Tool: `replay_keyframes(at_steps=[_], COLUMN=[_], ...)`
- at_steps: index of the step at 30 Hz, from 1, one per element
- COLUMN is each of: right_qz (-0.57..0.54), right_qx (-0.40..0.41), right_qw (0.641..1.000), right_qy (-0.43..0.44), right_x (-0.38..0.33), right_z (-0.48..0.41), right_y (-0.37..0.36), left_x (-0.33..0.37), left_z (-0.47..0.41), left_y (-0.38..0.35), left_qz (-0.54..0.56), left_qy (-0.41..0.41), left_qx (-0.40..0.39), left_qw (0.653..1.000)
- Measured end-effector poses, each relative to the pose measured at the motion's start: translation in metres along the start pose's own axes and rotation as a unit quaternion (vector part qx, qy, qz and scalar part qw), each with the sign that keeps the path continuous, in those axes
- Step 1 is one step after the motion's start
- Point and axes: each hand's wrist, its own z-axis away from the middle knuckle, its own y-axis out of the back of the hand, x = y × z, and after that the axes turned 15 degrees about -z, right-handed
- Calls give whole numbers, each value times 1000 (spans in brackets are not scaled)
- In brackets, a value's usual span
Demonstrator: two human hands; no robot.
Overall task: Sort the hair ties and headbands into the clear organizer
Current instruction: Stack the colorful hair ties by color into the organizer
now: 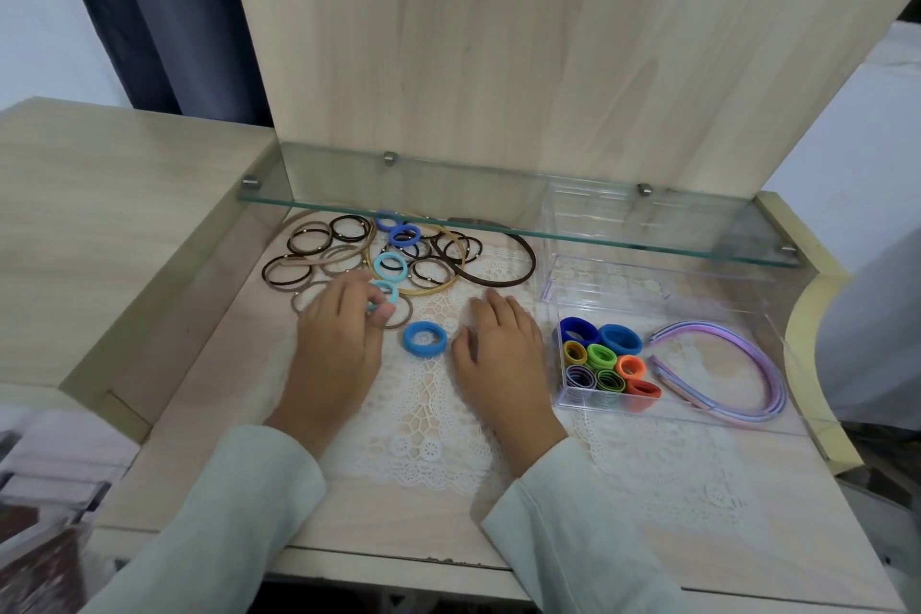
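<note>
The job looks only partly done. The clear organizer (pixel 697 418) sits at the right of the worktop (pixel 423 529). Some bright thick ties (pixel 605 364) are packed in its small front corner, and the purple headbands (pixel 767 364) lie in the big part beside them. A big pile of thin ties (pixel 319 259), some blue ones and a brown headband (pixel 518 264) is not sorted yet. It lies under the glass shelf (pixel 498 224). The left hand (pixel 339 339) has a light blue tie (pixel 386 294) pinched in its grip at the pile's edge. The right hand (pixel 498 349) lies flat and loose, holding nothing, near a blue tie (pixel 423 338).
</note>
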Motion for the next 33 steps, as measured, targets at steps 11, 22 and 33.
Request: replay_keyframes(at_steps=[11,22,33], right_qz=[-4,-10,-2], right_qx=[2,15,7], right_qw=[1000,1000,1000], right_qy=[0,7,5], right_x=[0,1,2], right_z=[-1,0,0], right_y=[0,-1,0], left_x=[16,25,29], left_z=[3,9,9], left_y=[-4,5,10], left_qz=[36,-48,-101], left_qy=[-59,-37,-37], left_qx=[-1,-7,-16], left_qw=[998,998,994])
